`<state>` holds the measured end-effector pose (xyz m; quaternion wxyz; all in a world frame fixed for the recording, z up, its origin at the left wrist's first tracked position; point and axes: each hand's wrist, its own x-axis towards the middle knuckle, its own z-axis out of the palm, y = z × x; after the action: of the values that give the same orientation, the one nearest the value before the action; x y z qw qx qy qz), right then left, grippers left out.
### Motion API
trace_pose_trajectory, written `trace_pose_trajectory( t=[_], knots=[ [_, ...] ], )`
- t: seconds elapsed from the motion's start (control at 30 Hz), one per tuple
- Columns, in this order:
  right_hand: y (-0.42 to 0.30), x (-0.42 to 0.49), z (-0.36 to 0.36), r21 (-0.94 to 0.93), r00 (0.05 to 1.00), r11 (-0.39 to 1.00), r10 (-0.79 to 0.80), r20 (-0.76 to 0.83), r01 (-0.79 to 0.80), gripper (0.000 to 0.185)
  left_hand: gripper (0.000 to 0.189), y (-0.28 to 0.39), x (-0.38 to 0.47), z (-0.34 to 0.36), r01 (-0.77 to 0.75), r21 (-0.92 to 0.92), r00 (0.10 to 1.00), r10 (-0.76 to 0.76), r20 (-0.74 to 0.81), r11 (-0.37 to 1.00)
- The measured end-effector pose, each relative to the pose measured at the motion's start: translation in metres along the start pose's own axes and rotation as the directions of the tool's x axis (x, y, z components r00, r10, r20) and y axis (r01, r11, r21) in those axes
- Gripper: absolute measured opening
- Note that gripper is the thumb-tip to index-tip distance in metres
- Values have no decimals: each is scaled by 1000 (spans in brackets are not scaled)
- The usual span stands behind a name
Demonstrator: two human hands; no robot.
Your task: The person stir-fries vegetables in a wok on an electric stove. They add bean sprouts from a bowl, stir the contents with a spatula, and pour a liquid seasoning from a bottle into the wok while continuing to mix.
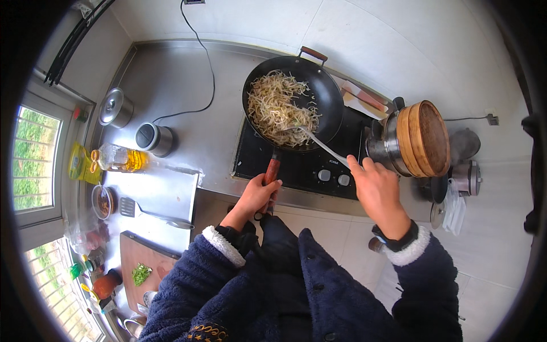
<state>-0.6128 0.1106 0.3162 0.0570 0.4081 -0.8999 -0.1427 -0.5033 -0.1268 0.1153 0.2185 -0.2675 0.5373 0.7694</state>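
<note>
A black wok (327, 96) stands on the gas stove (295, 171), with bean sprouts (277, 107) heaped over its left and near side. My left hand (258, 194) is wrapped around the wok's reddish wooden handle (272, 170). In my right hand (376, 188) is the shaft of a metal spatula (322, 145). The spatula's head reaches into the near edge of the sprouts and is partly hidden by them. A second wooden grip (314, 53) sits on the wok's far rim.
Right of the wok, a bamboo steamer (421, 139) sits on a metal pot (386, 141). An oil bottle (124, 160), a slotted turner (128, 207) and a lidded canister (154, 139) are on the steel counter (179, 77). Chopped greens (141, 273) lie on a wooden cutting board (136, 252).
</note>
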Motion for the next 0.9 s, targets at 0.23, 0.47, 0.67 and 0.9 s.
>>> trace_pose_trajectory(
  t=[0.23, 0.47, 0.67, 0.9],
  knots=[
    [-6, -5, 23, 198, 969, 964, 207, -137, -178, 32, 27, 16, -3, 11, -108, 295, 986, 140, -90, 949],
    [8, -47, -34, 529, 885, 736, 461, 63, -422, 27, 19, 73, -105, 17, 117, 303, 993, -105, -56, 946],
    [27, -19, -52, 562, 897, 800, 386, -216, -209, 26, 22, 86, -88, 33, -128, 358, 988, 149, -32, 925],
    [33, -49, -70, 581, 842, 777, 466, -272, -243, 28, 20, 55, -95, 20, -80, 253, 995, 94, -45, 964]
  ],
)
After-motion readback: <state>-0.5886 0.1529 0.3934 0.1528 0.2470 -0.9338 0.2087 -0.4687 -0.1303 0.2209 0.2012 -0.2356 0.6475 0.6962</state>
